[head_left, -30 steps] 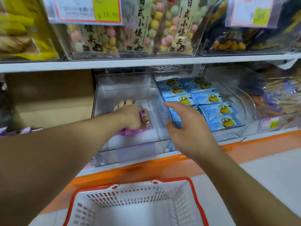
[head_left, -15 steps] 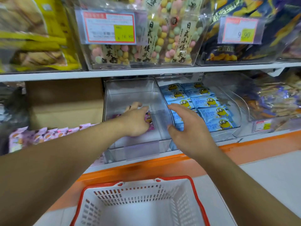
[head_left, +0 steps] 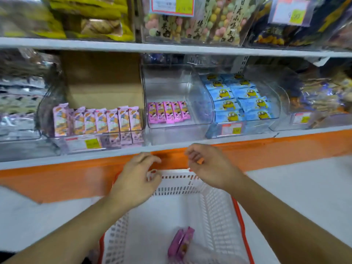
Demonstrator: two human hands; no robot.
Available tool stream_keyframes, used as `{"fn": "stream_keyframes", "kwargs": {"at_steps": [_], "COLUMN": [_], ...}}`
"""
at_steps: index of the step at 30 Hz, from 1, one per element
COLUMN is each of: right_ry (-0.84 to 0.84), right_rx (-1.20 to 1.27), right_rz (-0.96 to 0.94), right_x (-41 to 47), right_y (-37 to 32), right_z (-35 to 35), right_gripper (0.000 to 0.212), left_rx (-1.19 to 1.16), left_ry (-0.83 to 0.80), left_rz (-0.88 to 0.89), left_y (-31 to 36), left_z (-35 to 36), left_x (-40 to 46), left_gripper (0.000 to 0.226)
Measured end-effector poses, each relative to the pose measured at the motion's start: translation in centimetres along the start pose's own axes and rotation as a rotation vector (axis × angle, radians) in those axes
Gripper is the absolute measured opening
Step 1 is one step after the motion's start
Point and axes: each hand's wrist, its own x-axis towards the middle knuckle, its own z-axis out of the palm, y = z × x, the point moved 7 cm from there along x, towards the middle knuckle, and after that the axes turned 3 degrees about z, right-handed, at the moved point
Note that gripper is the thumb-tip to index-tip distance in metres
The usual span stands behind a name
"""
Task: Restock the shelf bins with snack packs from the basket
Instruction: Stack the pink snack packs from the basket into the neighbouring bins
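Head camera view looking down at a shop shelf. Both hands hover empty over a white plastic basket with a red rim (head_left: 219,206): the left hand (head_left: 136,182) and right hand (head_left: 208,166) have loosely curled fingers gripping nothing. Two pink foil snack packs (head_left: 181,242) lie on the basket floor, well below and apart from the fingers. A row of matching pink packs (head_left: 168,112) already stands in the clear plastic shelf bin (head_left: 200,103). This looks like the gap between placements; the next move likely calls for reaching down to pick up the remaining packs.
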Motion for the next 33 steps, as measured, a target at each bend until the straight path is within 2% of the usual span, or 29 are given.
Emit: {"fn": "stream_keyframes", "kwargs": {"at_steps": [6, 11, 15, 19, 22, 29, 33], "right_ry": [-0.304, -0.538, -0.664, -0.796, -0.754, -0.512, -0.42], "right_rx": [-0.175, -0.245, -0.329, -0.568, -0.584, -0.277, -0.257], "right_rz": [0.358, 0.606, 0.668, 0.547, 0.496, 0.565, 0.555], "right_x": [-3.2, -6.5, -7.7, -8.0, -8.1, -7.9, -7.6], "right_y": [9.6, 17.1, 19.7, 19.9, 19.5, 18.6, 17.8], "right_z": [10.8, 19.1, 24.0, 27.1, 27.7, 27.1, 25.9], "right_gripper": [0.027, 0.043, 0.056, 0.057, 0.044, 0.001, 0.011], "left_rx": [0.286, 0.312, 0.346, 0.411, 0.446, 0.467, 0.436], "left_ry": [-0.258, -0.338, -0.34, -0.341, -0.367, -0.426, -0.431], "left_rz": [-0.388, -0.422, -0.41, -0.405, -0.418, -0.431, -0.439], "left_y": [-10.6, -13.8, -14.4, -14.4, -14.2, -14.2, -14.3], "left_z": [5.3, 8.3, 9.1, 9.1, 9.1, 9.3, 9.3], "left_x": [-7.2, -9.5, -9.3, -9.4, -9.4, -9.5, -9.5], "left_gripper": [0.085, 0.092, 0.094, 0.095, 0.095, 0.092, 0.09]}}
